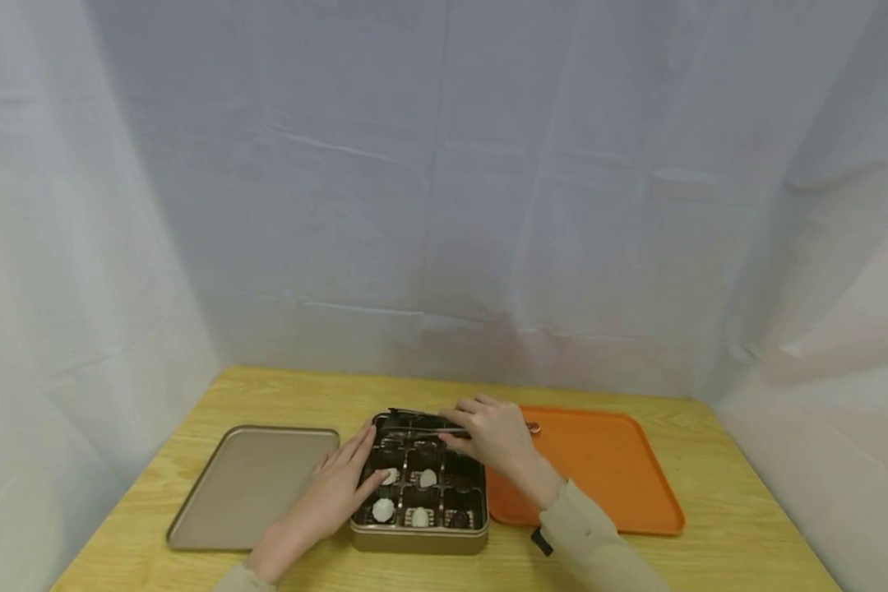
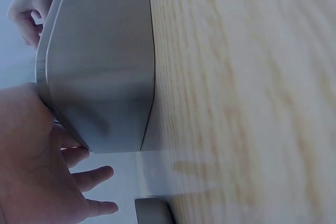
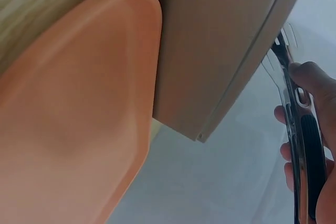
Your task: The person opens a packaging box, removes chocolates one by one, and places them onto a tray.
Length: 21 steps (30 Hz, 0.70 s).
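Observation:
A metal tin (image 1: 419, 541) with a dark divided insert stands in the middle of the table. Round white sweets (image 1: 382, 511), egg-shaped white ones (image 1: 420, 517) and a dark one (image 1: 460, 520) sit in its front compartments. My left hand (image 1: 333, 489) rests along the tin's left rim, fingers extended, thumb reaching over the compartments. In my right hand (image 1: 499, 436) I hold serving tongs (image 3: 310, 145) with dark grips, thumb on one arm and fingers on the other. The tongs lie sideways over the tin's back row, their tips pointing left; nothing shows between them.
Left of the tin lies a flat grey-brown metal lid (image 1: 255, 485). An orange tray (image 1: 592, 477) lies close against the tin's right side, partly under my right forearm. White sheeting (image 1: 429, 205) hangs behind the wooden table (image 1: 740, 493) and at both sides.

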Each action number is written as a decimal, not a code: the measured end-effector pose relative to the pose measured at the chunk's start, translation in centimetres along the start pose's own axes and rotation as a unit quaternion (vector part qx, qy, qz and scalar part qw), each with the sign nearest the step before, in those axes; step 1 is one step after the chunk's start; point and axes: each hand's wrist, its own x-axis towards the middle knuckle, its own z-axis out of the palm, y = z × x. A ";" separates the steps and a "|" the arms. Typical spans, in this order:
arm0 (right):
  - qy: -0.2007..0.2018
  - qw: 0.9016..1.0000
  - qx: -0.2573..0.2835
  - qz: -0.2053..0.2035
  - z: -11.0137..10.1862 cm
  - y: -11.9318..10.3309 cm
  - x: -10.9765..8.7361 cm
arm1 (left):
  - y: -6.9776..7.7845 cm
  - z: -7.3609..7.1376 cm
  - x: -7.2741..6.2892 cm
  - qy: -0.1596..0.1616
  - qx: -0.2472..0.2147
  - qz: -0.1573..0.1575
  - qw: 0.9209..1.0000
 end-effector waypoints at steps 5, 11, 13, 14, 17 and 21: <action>0.011 0.999 0.005 0.039 -0.8 0.2 -0.8 | 0.1 -0.1 -0.1 0.001 0.001 0.000 1.000; 0.037 0.996 0.016 0.081 -2.3 1.4 -2.0 | 0.1 0.0 -0.1 0.008 0.002 0.005 1.000; 0.044 0.994 0.015 0.099 -2.7 2.0 -2.7 | 0.0 0.1 0.0 0.009 0.007 0.006 1.000; 0.048 0.993 0.015 0.108 -2.9 2.3 -3.1 | 0.0 0.1 0.0 0.009 0.009 0.007 1.000; 0.054 0.990 0.012 0.132 -3.4 3.2 -4.3 | -0.1 0.1 0.0 0.007 0.009 0.006 1.000; 0.039 0.986 0.008 0.159 -4.1 4.4 -6.1 | -0.2 0.1 -0.2 0.004 0.001 0.004 1.000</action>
